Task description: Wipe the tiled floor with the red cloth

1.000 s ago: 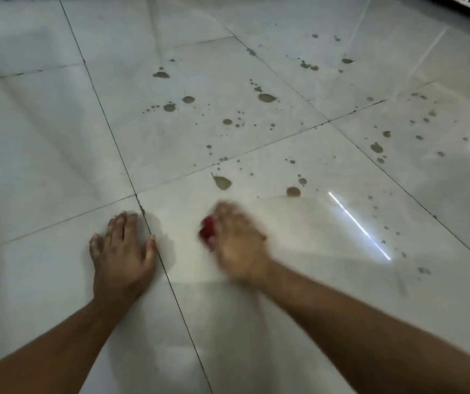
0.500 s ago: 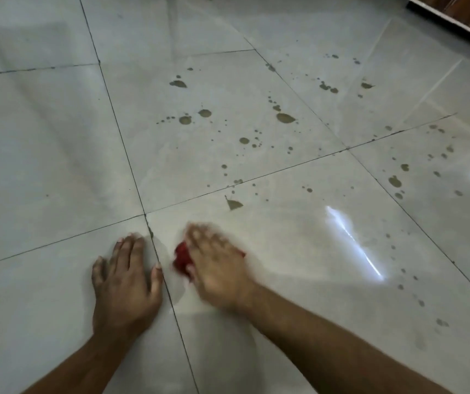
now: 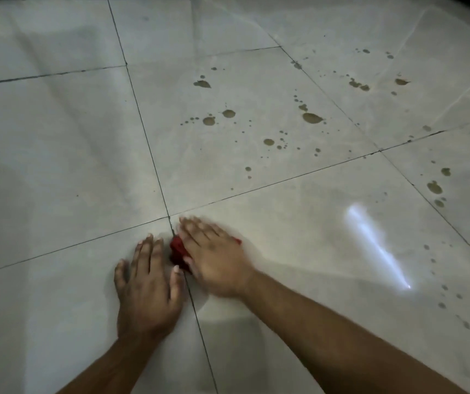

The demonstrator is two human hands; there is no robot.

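Note:
The red cloth lies bunched on the pale tiled floor, mostly hidden under my right hand, which presses flat on it with fingers stretched forward; the hand is motion-blurred. The cloth sits right at a crossing of dark grout lines. My left hand rests palm down on the tile just left of the cloth, fingers spread, holding nothing; its thumb nearly touches the cloth. A wet sheen surrounds my right hand.
Brown droplets and blotches are scattered over the tiles ahead and to the right. A bright streak of reflected light lies to the right of my hand. The left tiles show no spots.
My right hand has swept the cloth leftward across the tile until it sits beside my left hand. The brown spots near the grout line ahead of it are gone. The left hand stayed planted.

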